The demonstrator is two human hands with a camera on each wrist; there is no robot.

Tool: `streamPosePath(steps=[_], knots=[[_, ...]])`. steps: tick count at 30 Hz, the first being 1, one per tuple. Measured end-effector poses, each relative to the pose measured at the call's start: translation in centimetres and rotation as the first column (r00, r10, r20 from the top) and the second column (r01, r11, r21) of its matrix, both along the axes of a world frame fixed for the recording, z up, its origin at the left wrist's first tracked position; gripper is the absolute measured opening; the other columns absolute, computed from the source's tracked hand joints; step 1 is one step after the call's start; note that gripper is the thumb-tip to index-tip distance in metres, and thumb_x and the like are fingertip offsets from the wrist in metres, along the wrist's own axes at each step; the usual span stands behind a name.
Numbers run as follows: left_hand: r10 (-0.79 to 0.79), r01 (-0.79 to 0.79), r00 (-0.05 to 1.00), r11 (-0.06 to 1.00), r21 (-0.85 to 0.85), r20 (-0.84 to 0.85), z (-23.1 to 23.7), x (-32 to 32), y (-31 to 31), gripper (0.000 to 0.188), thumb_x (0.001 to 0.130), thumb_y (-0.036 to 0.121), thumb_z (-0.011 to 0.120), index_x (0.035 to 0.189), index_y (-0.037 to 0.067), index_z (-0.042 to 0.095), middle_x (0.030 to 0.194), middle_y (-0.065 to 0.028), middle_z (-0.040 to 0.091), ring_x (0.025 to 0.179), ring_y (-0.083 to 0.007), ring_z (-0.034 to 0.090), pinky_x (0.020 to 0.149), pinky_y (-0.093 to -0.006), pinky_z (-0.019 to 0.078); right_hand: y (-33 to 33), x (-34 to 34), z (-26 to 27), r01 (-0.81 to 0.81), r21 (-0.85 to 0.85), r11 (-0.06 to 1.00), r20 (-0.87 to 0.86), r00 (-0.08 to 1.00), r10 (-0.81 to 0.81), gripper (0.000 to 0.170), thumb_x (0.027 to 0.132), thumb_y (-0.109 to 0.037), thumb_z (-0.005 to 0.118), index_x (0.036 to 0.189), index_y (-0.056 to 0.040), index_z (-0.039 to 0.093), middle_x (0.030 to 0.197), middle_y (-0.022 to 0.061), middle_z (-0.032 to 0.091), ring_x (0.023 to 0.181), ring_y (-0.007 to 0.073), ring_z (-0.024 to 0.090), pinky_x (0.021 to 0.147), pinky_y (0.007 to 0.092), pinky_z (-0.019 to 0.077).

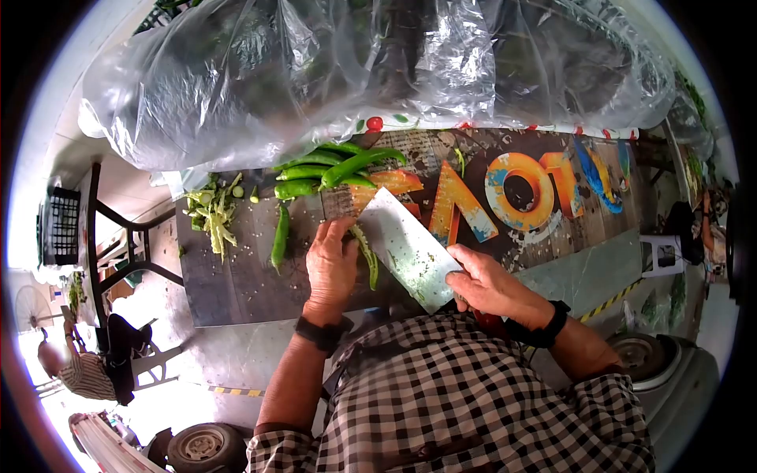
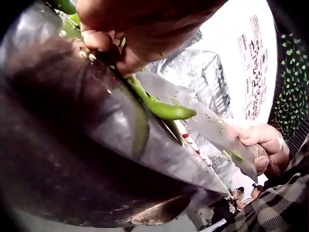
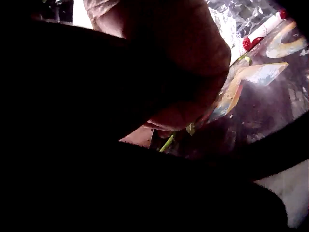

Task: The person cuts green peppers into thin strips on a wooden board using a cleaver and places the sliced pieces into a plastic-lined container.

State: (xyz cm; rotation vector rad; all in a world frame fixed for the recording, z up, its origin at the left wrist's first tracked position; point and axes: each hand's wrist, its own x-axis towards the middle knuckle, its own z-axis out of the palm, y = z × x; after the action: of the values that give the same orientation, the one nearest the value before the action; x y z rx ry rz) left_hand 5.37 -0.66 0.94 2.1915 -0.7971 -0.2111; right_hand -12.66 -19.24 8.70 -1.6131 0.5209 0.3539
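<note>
My left hand pinches one end of a green chili pepper low over the tabletop. In the left wrist view the chili's curved tip points away from the fingers, and pale seeds lie by the fingertips. Fingers and thumb of my right hand grip a wide-bladed cleaver, its blade slanting up and left beside the chili, flecked with green bits. Most of the right wrist view is dark, with part of the right hand showing. Ahead of the left hand lies a pile of whole green chilies.
A single chili lies left of the hand, near a heap of pale green cores and stem ends. Scattered seeds dot the dark, painted tabletop. Clear plastic sheeting covers the far side. Another person sits at far left.
</note>
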Motion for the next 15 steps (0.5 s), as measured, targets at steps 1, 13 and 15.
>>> streamPosePath(steps=[1,13,15], knots=[[-0.014,0.014,1.000,1.000,-0.015,0.001,-0.2,0.2,0.2,0.033,0.075,-0.001,0.064,0.107,0.009,0.061,0.099,-0.0136,0.061,0.091,-0.0371,0.061,0.079,-0.0436,0.0501,0.2,0.1,0.1,0.003,-0.003,1.000,0.004,1.000,-0.003,0.030,0.092,-0.006,0.047,0.121,0.0007,0.047,0.081,0.0056,0.060,0.058,0.0099,0.057,0.053,0.0268,0.0461],[-0.007,0.008,1.000,0.996,-0.085,0.007,-0.8,0.4,0.4,0.026,0.076,-0.002,0.064,0.101,0.007,0.061,0.094,-0.0128,0.062,0.084,-0.0343,0.062,0.074,-0.0400,0.0504,0.8,0.3,-0.1,-0.140,-0.214,0.967,0.057,0.986,0.155,0.033,0.094,-0.006,0.045,0.126,0.0025,0.039,0.072,0.0093,0.058,0.055,0.0141,0.059,0.053,0.0307,0.0470],[0.000,0.000,1.000,0.998,-0.066,0.003,-0.6,0.4,0.4,0.026,0.076,-0.002,0.065,0.100,0.007,0.061,0.093,-0.0127,0.061,0.082,-0.0336,0.062,0.072,-0.0398,0.0501,0.7,0.2,-0.1,-0.172,-0.281,0.944,0.076,0.977,0.201,0.034,0.094,-0.006,0.044,0.126,0.0025,0.037,0.071,0.0101,0.058,0.055,0.0147,0.059,0.053,0.0314,0.0471]])
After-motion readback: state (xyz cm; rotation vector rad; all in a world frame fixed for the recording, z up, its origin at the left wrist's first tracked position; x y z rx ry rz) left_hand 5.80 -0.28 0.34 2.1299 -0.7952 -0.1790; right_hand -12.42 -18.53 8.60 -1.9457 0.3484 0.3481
